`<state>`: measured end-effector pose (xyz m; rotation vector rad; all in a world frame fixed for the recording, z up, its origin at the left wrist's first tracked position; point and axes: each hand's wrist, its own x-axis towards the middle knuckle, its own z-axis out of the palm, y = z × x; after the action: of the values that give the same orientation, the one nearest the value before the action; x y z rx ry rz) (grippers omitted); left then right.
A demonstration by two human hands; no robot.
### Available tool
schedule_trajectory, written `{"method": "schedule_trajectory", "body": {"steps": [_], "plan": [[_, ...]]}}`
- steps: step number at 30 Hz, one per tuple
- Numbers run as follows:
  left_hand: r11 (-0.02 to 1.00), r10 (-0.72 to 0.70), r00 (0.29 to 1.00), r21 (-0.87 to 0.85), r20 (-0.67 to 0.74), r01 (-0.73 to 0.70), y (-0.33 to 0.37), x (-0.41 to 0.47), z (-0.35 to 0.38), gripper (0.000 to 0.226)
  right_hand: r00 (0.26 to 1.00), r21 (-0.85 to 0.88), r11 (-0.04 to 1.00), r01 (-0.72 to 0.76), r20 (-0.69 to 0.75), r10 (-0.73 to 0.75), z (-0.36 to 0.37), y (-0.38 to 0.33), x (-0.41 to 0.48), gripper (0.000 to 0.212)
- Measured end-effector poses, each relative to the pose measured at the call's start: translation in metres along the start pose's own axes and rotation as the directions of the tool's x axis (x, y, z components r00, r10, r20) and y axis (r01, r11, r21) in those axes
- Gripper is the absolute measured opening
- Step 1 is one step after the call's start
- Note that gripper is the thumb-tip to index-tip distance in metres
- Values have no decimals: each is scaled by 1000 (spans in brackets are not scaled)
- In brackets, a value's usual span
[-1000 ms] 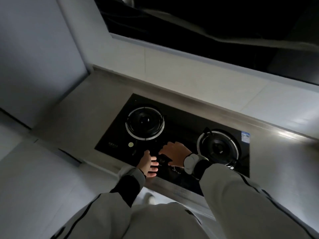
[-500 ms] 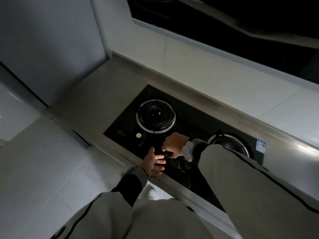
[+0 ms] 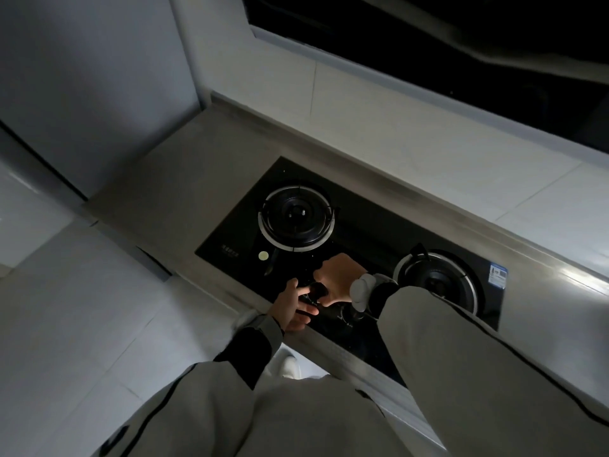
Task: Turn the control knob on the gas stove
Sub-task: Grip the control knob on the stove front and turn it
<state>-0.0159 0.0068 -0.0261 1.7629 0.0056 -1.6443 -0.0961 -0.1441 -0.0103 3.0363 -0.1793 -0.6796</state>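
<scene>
A black glass gas stove (image 3: pixel 230 239) is set into the grey counter, with a left burner (image 3: pixel 296 216) and a right burner (image 3: pixel 436 282). Near the stove's front edge is a dark control knob (image 3: pixel 318 289). My right hand (image 3: pixel 341 275) curls over it, thumb and fingers around it. My left hand (image 3: pixel 293 306) comes from the front, fingers apart, its index fingertip touching the knob's left side. A second knob (image 3: pixel 348 314) sits just to the right, partly hidden under my right wrist and its white watch (image 3: pixel 361 290).
The light is dim. A round pale sticker (image 3: pixel 263 256) lies on the glass left of the knobs. The grey counter (image 3: pixel 184 179) runs left to a wall. A dark range hood (image 3: pixel 428 44) hangs above. White cabinet fronts (image 3: pixel 66 308) lie below.
My left hand has moved up from the counter edge until its fingers reach the knob. My right hand has stayed on the knob. The view has shifted, with the stove now lower and further right.
</scene>
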Motion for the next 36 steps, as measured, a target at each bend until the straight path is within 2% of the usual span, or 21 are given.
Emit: {"method": "schedule_trajectory", "body": {"steps": [3, 9, 18, 24, 26, 28, 30, 32, 36], "plan": [[1000, -17, 999, -22, 43, 18, 3, 1, -3, 68, 999, -2, 999, -38, -30, 38, 2, -3, -4, 47], [999, -39, 998, 19, 52, 38, 7, 8, -5, 65, 977, 114, 975, -190, -80, 199, 22, -11, -12, 54], [993, -50, 996, 110, 69, 42, 17, 14, -11, 56, 922, 182, 907, -380, -8, 388, 27, -27, -13, 55], [969, -92, 992, 237, 84, 70, 28, 22, -13, 63, 851, 269, 817, -511, 22, 525, 22, -39, -11, 59], [952, -82, 994, 299, 65, 59, 34, 19, -12, 57, 819, 294, 777, -557, 41, 572, 21, -44, -12, 59], [920, -73, 996, 388, 46, 50, 42, 18, -10, 57, 781, 319, 729, -606, 63, 622, 20, -49, -13, 60], [877, -123, 990, 474, 68, 76, 48, 16, -8, 67, 740, 351, 672, -652, 102, 665, 17, -55, -13, 63], [832, -98, 993, 552, 69, 44, 51, 17, -5, 69, 706, 379, 623, -684, 129, 696, 14, -60, -12, 62], [787, -55, 994, 616, 96, -16, 60, 10, -6, 59, 699, 387, 611, -691, 143, 700, 10, -62, -14, 64]]}}
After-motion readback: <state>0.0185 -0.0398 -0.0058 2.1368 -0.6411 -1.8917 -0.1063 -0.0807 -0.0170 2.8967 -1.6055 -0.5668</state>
